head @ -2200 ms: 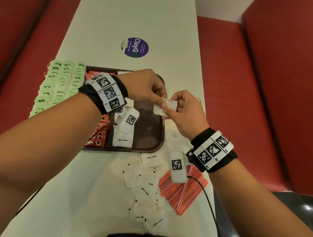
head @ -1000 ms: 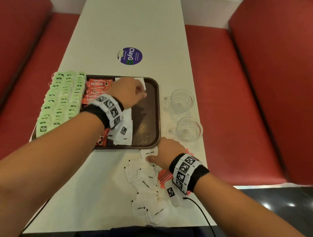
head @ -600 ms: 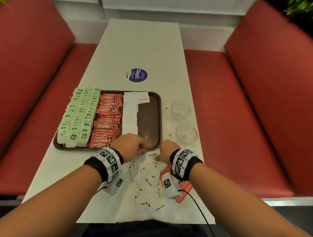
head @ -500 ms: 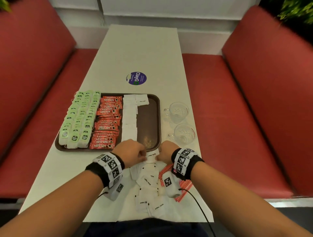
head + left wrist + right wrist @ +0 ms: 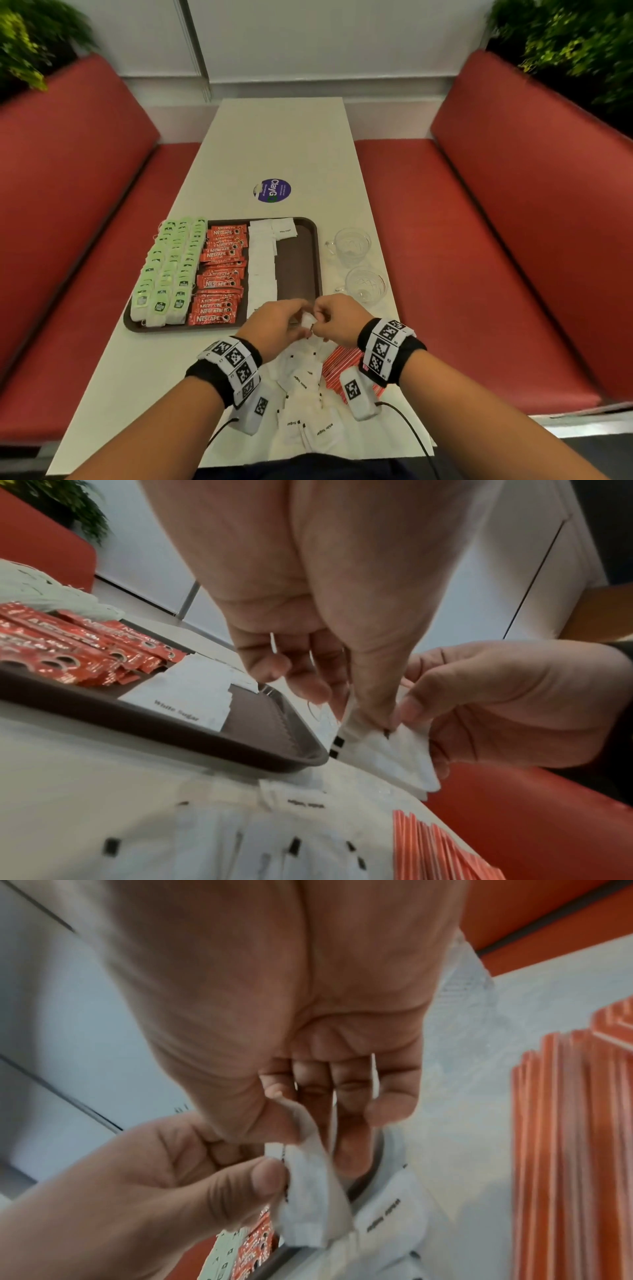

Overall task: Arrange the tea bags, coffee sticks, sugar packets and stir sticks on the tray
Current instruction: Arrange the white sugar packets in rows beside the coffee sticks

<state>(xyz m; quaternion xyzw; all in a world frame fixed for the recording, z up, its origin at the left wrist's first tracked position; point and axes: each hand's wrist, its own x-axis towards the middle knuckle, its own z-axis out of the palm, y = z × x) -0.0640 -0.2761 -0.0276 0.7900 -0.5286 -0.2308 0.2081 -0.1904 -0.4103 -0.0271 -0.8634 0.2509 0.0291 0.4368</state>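
A brown tray [image 5: 313,260] holds green tea bags [image 5: 168,270], red coffee sticks [image 5: 219,277] and a column of white sugar packets [image 5: 262,263]. Just above the tray's near right corner, my left hand [image 5: 277,325] and right hand [image 5: 337,320] meet and both pinch a white sugar packet [image 5: 307,321]. The wrist views show the same packet [image 5: 387,748] [image 5: 308,1191] held between thumbs and fingers of both hands. Loose sugar packets [image 5: 308,404] lie on the table under my wrists, with red stir sticks [image 5: 342,368] beside them on the right.
Two clear glass cups [image 5: 352,243] [image 5: 364,284] stand right of the tray. A purple round sticker [image 5: 272,191] lies farther up the white table [image 5: 284,144]. Red benches flank the table on both sides.
My left hand came back from the tray's far end to the near edge. Both hands then lifted off the loose pile and now pinch one sugar packet together. The head view rose.
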